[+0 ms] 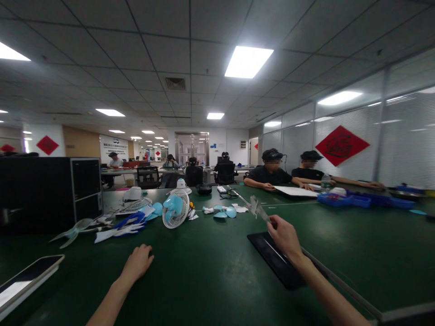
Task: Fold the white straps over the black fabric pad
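At the green table [204,276], my left hand [137,261] looks loose and empty. My right hand [284,233] pinches a clear plastic piece [259,210] near the black pad [274,262]. Holding it up seems my step; moving it needs gentleness.

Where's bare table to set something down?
Widest: green tabletop between the left hand and the flat black pad, in front of the white-caged fan. Also: right of the grey strip, in front of the blue trays. Crowded: back left by the computer tower, with fan blades and gloves.
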`<state>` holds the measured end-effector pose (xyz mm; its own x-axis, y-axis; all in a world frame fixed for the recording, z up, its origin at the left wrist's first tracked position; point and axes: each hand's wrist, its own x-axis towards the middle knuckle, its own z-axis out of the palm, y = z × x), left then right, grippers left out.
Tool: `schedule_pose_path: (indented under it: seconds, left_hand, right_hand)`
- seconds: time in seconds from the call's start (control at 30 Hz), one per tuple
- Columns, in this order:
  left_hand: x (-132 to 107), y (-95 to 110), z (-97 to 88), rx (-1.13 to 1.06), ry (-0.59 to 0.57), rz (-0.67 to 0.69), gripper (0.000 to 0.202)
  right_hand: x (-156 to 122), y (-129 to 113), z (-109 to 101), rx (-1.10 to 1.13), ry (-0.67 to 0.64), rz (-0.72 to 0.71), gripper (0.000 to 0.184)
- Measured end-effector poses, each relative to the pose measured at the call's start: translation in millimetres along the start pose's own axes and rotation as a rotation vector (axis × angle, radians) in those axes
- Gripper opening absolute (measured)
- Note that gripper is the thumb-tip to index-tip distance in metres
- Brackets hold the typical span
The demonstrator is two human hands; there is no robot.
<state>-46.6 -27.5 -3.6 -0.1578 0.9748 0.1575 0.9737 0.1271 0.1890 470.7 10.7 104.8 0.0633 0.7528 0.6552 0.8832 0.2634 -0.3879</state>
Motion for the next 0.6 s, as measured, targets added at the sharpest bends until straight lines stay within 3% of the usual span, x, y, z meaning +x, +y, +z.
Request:
schedule_pose_path:
  seconds: [0.13, 0.37, 0.47, 0.6]
  left_hand:
    - [-1, 2, -2.7, -0.006, -0.016, -0.017, 0.04]
    - [-1, 3, -1.2, 0.037, -0.003, -0.013, 0.038]
    - [-1, 3, -1.3, 0.015, -0.005, -0.018, 0.038]
    - [-1, 3, -1.5, -0.008, -0.001, -0.019, 0.038]
  right_hand:
    - [28, -5, 44, -0.329, -0.172, -0.096, 0.027]
    - [22, -15, 102, -0.383, -0.38, -0.111, 0.027]
    - [17, -13, 105, -0.376, -0.397, -0.12, 0.021]
    - [14, 7, 84, -0.377, -0.343, -0.105, 0.02]
